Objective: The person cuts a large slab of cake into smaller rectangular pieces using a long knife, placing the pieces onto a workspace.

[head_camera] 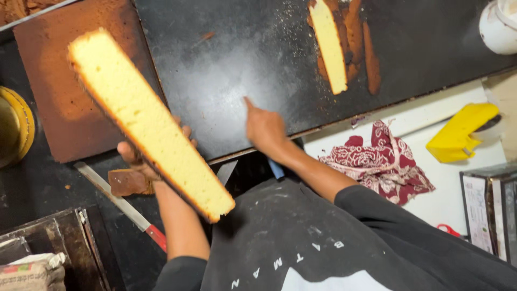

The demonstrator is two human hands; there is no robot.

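My left hand (133, 155) holds up a long yellow sponge cake slab (145, 124) with a thin brown crust, tilted from upper left to lower right. Only the fingers show from under it. My right hand (264, 128) rests on the near edge of a black baking sheet (242, 59), index finger stretched out onto it and the other fingers curled. A second yellow cake slice (329, 46) lies at the far end of the sheet beside brown crust strips (371, 59). A large brown-topped cake block (59, 91) lies at the left.
A long knife with a red handle (121, 205) and a brown crust piece (128, 182) lie near my left arm. A red patterned cloth (382, 161), a yellow object (460, 132) and a white container (498, 27) sit at the right. A dark metal tin (48, 242) is at bottom left.
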